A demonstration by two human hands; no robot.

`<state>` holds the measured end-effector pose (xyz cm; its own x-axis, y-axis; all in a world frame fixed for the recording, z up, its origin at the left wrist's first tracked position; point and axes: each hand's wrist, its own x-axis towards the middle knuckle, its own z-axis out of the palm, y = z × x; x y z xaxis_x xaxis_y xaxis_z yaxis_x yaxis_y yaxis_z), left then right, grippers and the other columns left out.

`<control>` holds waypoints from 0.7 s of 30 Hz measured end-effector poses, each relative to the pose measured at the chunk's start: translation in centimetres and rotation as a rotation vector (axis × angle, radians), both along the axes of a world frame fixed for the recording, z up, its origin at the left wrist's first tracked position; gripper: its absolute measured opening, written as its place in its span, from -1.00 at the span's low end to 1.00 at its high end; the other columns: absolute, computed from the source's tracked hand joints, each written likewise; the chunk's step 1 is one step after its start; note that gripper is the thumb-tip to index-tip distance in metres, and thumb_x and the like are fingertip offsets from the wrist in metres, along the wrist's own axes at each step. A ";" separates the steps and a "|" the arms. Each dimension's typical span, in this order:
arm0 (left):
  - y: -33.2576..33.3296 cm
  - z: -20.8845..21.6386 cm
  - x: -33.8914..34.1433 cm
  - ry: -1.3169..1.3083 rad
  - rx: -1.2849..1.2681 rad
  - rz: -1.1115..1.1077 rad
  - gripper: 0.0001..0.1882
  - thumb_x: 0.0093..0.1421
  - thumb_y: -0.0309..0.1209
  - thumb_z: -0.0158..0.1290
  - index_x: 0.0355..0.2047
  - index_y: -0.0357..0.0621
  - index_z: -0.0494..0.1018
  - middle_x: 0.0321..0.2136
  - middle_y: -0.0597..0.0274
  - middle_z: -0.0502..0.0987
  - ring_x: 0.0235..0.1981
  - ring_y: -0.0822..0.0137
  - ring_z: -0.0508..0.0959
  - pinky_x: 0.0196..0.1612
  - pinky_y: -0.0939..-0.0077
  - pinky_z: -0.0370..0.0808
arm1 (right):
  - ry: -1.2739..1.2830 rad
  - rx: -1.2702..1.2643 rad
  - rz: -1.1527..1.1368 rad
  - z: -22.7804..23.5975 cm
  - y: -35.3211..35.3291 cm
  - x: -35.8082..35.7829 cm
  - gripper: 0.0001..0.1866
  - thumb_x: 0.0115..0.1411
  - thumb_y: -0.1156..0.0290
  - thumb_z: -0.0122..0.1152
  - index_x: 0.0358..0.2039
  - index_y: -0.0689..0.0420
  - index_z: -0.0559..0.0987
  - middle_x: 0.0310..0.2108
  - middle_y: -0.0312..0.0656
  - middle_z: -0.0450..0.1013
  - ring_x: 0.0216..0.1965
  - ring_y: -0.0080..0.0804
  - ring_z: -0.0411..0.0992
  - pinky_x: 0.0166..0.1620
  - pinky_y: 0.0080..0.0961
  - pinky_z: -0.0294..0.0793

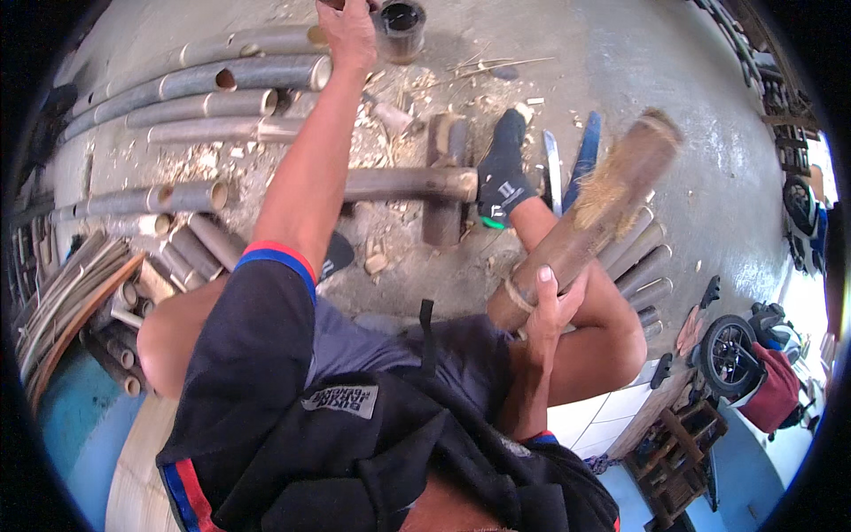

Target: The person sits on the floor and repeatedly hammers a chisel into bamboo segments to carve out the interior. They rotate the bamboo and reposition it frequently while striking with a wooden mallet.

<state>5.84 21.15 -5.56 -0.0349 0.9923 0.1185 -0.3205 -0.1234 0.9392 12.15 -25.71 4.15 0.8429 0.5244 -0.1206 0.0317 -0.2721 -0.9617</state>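
A thick brown bamboo section slants across my right thigh, with loose tan fibres along its upper side and a pale ring near its lower end. My right hand is closed round that lower part, thumb on top. My left arm stretches far forward; my left hand is at the top edge, its fingers bent at a dark reddish-brown thing that the frame cuts off. Right beside it stands a dark round container with dark contents.
Long bamboo poles, some with cut holes, lie at the left. A bamboo pole meets a short block near my dark-socked foot. Beyond it lie a pale blade and a blue strip. Shavings litter the floor.
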 end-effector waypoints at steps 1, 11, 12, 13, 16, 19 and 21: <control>-1.8 1.4 -0.9 -0.158 0.070 -0.027 -0.82 0.21 -0.42 0.15 -0.27 -0.24 0.42 -0.41 0.23 0.57 -0.41 0.39 0.54 -0.31 0.44 0.48 | -0.186 -0.019 -0.010 -0.7 -0.1 -0.4 -0.15 0.14 0.20 0.33 0.33 0.36 0.20 0.07 0.04 0.42 0.06 -0.16 0.44 0.16 -0.27 0.41; -24.9 -0.7 -7.3 -0.423 -0.628 -0.024 -0.78 0.19 -0.33 0.22 -0.34 -0.14 0.41 -0.50 0.26 0.44 -0.53 0.37 0.45 -0.34 0.20 0.63 | -0.005 0.007 0.114 0.4 0.1 -3.4 -0.15 0.15 0.27 0.34 0.36 0.33 0.21 0.20 0.00 0.34 0.21 -0.18 0.32 0.28 -0.30 0.25; -24.6 -1.2 -8.4 -0.418 -0.594 0.021 -0.78 0.19 -0.33 0.22 -0.34 -0.13 0.40 -0.53 0.26 0.42 -0.54 0.37 0.45 -0.32 0.20 0.63 | 0.033 -0.007 0.140 0.5 -0.3 -3.7 -0.16 0.15 0.25 0.35 0.36 0.32 0.23 0.18 -0.02 0.35 0.19 -0.20 0.34 0.26 -0.31 0.27; -24.1 -1.7 -9.4 -0.414 -0.559 0.057 -0.78 0.19 -0.33 0.21 -0.34 -0.12 0.39 -0.56 0.27 0.39 -0.55 0.37 0.44 -0.30 0.19 0.64 | 0.068 -0.019 0.157 0.6 -0.6 -4.0 -0.17 0.15 0.24 0.35 0.35 0.31 0.24 0.16 -0.04 0.37 0.17 -0.22 0.35 0.24 -0.32 0.30; -22.6 -2.6 -11.2 -0.517 -0.557 0.022 -0.78 0.20 -0.34 0.20 -0.33 -0.11 0.37 -0.58 0.28 0.38 -0.55 0.36 0.45 -0.27 0.15 0.65 | 0.036 -0.105 0.187 0.4 -1.1 -4.9 -0.21 0.13 0.29 0.39 0.30 0.30 0.28 0.07 -0.07 0.44 0.08 -0.30 0.42 0.19 -0.34 0.37; -22.7 -3.3 -11.2 -0.490 -0.514 -0.041 -0.77 0.21 -0.34 0.19 -0.32 -0.12 0.35 -0.58 0.28 0.39 -0.55 0.35 0.45 -0.24 0.13 0.66 | 0.074 -0.140 0.240 1.1 -0.8 -5.9 -0.21 0.13 0.31 0.39 0.30 0.32 0.28 0.06 -0.04 0.47 0.07 -0.30 0.44 0.19 -0.34 0.39; -23.3 -3.8 -10.8 -0.484 -0.513 -0.067 -0.77 0.22 -0.34 0.17 -0.31 -0.13 0.34 -0.57 0.29 0.40 -0.54 0.35 0.46 -0.23 0.13 0.67 | 0.099 -0.148 0.255 1.3 -0.6 -6.3 -0.22 0.13 0.31 0.38 0.30 0.32 0.27 0.06 -0.04 0.47 0.06 -0.30 0.44 0.18 -0.34 0.39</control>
<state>-4.96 -2.14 -9.36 0.0980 0.9208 -0.3775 -0.7081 0.3310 0.6237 5.82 -26.34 5.45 0.6664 0.6884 -0.2862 0.0253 -0.4046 -0.9141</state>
